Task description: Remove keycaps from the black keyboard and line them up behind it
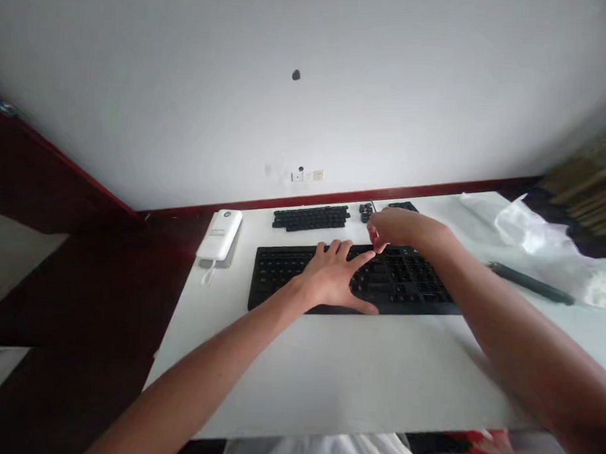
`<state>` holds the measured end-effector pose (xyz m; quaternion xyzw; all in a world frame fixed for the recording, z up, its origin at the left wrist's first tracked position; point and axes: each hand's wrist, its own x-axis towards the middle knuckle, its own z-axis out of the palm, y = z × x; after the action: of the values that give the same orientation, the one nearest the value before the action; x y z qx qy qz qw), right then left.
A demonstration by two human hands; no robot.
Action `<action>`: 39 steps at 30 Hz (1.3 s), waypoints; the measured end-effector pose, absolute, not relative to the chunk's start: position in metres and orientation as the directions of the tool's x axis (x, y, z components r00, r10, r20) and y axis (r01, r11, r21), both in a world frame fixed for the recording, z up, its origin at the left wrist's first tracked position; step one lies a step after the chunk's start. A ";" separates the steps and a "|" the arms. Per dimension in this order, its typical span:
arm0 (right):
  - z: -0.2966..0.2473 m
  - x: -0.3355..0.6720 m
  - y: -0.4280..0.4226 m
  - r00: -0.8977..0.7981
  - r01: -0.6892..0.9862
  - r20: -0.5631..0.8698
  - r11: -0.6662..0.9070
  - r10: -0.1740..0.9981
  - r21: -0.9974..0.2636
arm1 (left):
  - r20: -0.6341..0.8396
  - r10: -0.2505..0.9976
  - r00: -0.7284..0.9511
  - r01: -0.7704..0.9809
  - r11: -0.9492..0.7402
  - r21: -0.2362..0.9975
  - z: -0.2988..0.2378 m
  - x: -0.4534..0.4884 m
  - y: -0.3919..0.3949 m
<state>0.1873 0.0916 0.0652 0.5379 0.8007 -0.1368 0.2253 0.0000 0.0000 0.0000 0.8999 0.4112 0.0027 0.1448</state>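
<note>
A black keyboard lies flat on the white table, with its key area showing dark rows. My left hand rests on the keyboard's left-middle part, palm down and fingers spread. My right hand hovers over the keyboard's top edge, its fingertips pinched together. Whether they hold a small piece is hidden. Behind the keyboard lie a block of black keycaps, a small heap of black keycaps and a further dark cluster of keycaps, just beyond my right hand.
A white rectangular device with a short cord lies at the table's left. A crumpled white plastic bag and a dark rod lie at the right. A wall with sockets stands behind the table.
</note>
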 end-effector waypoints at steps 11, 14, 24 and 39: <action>0.062 0.191 0.097 -0.379 0.904 -0.497 0.428 0.780 -0.019 | -0.099 0.737 0.668 0.731 -0.626 0.272 -0.001 -0.002 -0.001; 0.062 0.192 0.096 -0.386 0.902 -0.492 0.432 0.781 -0.021 | -0.074 0.740 0.669 0.729 -0.634 0.258 -0.003 -0.002 -0.001; 0.059 0.190 0.097 -0.418 0.883 -0.461 0.470 0.782 -0.003 | 0.043 0.756 0.653 0.730 -0.644 0.230 -0.008 -0.001 -0.002; 0.100 0.179 0.060 -0.505 0.852 -0.524 0.493 0.685 -0.177 | 0.052 0.752 0.657 0.729 -0.651 0.214 -0.010 -0.002 -0.001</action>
<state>0.1792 0.0598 0.0998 0.4568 0.8413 -0.2119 0.1966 -0.0019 -0.0006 -0.0098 0.9059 0.4087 0.0683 0.0874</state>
